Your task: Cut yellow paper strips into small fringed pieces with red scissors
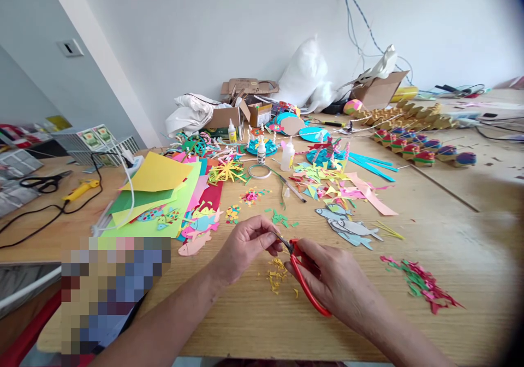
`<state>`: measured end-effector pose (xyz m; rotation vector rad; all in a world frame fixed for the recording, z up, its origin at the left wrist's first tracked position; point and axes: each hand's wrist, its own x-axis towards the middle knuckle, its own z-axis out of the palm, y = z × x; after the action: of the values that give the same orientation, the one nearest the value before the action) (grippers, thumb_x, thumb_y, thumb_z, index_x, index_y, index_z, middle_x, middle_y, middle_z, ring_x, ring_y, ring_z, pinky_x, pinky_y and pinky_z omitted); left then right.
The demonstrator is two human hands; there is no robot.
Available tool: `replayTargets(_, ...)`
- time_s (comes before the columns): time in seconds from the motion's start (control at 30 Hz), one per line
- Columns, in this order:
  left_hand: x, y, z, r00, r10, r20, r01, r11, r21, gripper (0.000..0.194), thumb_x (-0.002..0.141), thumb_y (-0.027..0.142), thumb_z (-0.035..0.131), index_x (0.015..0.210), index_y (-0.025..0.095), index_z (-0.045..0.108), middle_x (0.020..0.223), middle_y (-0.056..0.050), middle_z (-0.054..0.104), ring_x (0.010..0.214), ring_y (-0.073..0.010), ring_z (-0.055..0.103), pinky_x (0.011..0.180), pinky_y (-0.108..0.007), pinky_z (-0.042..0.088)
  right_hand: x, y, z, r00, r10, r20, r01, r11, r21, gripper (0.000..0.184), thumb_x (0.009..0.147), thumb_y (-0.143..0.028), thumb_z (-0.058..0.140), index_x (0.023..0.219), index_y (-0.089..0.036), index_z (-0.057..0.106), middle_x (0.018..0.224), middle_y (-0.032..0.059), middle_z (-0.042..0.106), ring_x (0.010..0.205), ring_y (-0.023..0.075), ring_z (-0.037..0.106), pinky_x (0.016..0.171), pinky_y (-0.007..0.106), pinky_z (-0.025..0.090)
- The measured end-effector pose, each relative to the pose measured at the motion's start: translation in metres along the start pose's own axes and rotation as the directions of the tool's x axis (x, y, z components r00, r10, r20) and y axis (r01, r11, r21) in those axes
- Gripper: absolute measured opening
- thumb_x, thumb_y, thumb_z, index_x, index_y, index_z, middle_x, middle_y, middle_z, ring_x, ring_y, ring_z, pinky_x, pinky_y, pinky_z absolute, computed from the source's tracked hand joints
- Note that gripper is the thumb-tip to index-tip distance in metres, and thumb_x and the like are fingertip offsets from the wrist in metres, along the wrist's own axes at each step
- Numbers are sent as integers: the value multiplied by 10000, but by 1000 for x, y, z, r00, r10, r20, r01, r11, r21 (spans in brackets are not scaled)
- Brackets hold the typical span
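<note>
My right hand (333,274) grips red-handled scissors (308,289), whose dark blades point up and left. The fingers of my left hand (245,247) pinch together at the blade tips; what they hold is too small to make out. Beneath the two hands, small yellow paper scraps (277,274) lie scattered on the wooden table (229,329). Just beyond them are green paper clippings (282,218). Paper fish (347,226) in blue and grey lie past my right hand, and a pink paper fish (195,243) is left of my left hand.
Coloured paper sheets (158,173) are stacked at the left. Glue bottles (287,155) and a tape roll (260,171) stand mid-table. Red and green scraps (426,285) lie at right. Painted egg-carton strips (423,147) and cardboard boxes (223,118) are farther back.
</note>
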<state>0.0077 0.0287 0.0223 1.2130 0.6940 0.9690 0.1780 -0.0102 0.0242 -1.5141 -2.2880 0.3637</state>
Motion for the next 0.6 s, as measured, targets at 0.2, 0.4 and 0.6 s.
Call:
replayTargets(0.2, 0, -1, -1, 1000, -7, -1, 7, 1000, 5, 150, 737, 272, 616, 751, 124, 598, 658, -13, 600, 630, -107, 570, 600, -225, 458, -1, 3, 0, 1000, 1, -2, -1, 1000, -6, 238, 848, -337, 401, 656, -207, 457, 518, -4, 554, 439, 126, 492, 445, 210, 266)
replayTargets(0.4, 0, -4, -1, 1000, -8, -28, 8, 1000, 7, 141, 734, 261, 619, 757, 124, 599, 658, -15, 610, 624, -106, 580, 593, -218, 464, -1, 5, 1, 1000, -16, -26, 16, 1000, -7, 248, 846, -336, 407, 647, -202, 472, 500, -8, 545, 415, 113, 464, 436, 208, 260)
replayTargets(0.6, 1, -5, -2, 998, -19, -54, 19, 1000, 1, 139, 734, 263, 619, 762, 130, 589, 659, -19, 628, 631, -112, 594, 599, -223, 471, -1, 6, 2, 1000, -5, -27, 5, 1000, -7, 266, 847, -342, 399, 634, -202, 478, 493, -9, 541, 413, 111, 464, 436, 206, 261)
